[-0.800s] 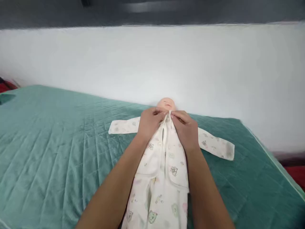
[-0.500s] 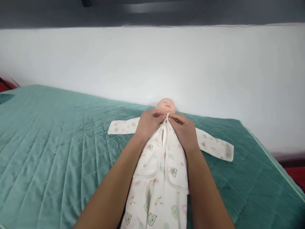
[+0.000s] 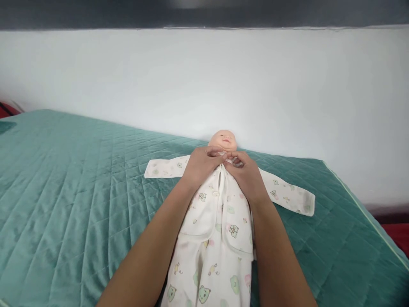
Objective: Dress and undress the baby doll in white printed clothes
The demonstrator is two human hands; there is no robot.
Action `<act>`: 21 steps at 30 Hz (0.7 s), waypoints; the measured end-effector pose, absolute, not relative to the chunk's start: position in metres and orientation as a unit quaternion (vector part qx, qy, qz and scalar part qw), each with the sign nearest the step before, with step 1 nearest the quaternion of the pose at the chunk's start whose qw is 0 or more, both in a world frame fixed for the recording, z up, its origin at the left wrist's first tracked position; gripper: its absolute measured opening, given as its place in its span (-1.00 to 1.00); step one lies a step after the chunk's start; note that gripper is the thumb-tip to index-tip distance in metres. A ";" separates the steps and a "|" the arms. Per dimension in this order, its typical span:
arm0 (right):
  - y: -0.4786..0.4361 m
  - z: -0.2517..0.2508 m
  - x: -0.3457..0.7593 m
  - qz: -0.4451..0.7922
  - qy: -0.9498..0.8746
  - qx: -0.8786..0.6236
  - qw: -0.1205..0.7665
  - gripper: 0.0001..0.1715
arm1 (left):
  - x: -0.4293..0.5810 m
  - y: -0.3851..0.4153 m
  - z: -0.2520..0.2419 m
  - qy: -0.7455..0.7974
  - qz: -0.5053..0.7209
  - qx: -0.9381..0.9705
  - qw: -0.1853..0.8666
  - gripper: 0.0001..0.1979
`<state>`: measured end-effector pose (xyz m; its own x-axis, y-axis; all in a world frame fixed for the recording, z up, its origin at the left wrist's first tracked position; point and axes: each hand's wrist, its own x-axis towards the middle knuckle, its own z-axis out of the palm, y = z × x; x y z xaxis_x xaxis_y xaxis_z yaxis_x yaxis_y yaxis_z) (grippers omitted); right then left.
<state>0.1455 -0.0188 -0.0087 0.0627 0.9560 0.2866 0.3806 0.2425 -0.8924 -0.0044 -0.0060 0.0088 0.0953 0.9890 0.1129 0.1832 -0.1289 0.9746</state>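
The left hand [image 3: 206,164] and right hand [image 3: 244,172] are pinching the printed jacket [image 3: 200,217] at its neck; it is lying on the doll [image 3: 223,139] beneath them. Sleeves [image 3: 292,196] are already spreading past both hands; fastening seems unfinished, with the fronts [image 3: 239,213] below them parting over trousers [image 3: 220,273].

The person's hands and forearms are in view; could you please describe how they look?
The left hand and right hand have no gloves or visible rings. The left forearm and right forearm are bare, showing no sleeves, watch or bracelet.
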 end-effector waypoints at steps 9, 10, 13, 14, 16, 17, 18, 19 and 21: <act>-0.020 -0.008 0.148 0.293 -0.612 -0.561 0.475 -0.78 | -0.009 -0.001 0.006 0.461 0.461 0.545 0.527 -0.76; -0.020 -0.009 0.149 0.293 -0.610 -0.563 0.474 -0.77 | -0.010 -0.001 0.006 0.464 0.458 0.558 0.514 -0.77; -0.019 -0.010 0.150 0.294 -0.604 -0.566 0.478 -0.76 | -0.011 -0.001 0.008 0.479 0.443 0.617 0.440 -0.79; -0.019 -0.010 0.150 0.295 -0.601 -0.567 0.481 -0.76 | -0.011 -0.002 0.008 0.483 0.439 0.635 0.414 -0.79; -0.018 -0.010 0.149 0.298 -0.591 -0.569 0.488 -0.78 | -0.010 -0.002 0.008 0.489 0.431 0.661 0.373 -0.81; -0.018 -0.010 0.149 0.300 -0.585 -0.571 0.492 -0.80 | -0.010 -0.002 0.007 0.489 0.428 0.670 0.359 -0.82; -0.018 -0.010 0.148 0.301 -0.577 -0.573 0.497 -0.81 | -0.010 -0.001 0.007 0.489 0.424 0.678 0.349 -0.82; -0.018 -0.010 0.148 0.301 -0.571 -0.575 0.502 -0.82 | -0.010 -0.001 0.006 0.488 0.420 0.685 0.341 -0.82; -0.018 -0.011 0.147 0.300 -0.562 -0.578 0.510 -0.84 | -0.011 0.000 0.004 0.483 0.413 0.701 0.324 -0.79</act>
<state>0.1473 -0.0183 -0.0106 0.1886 0.9556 0.2265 0.3445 0.1517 -0.9265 -0.0107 0.0002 0.0044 0.1927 0.9447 0.2654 0.4098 -0.3232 0.8530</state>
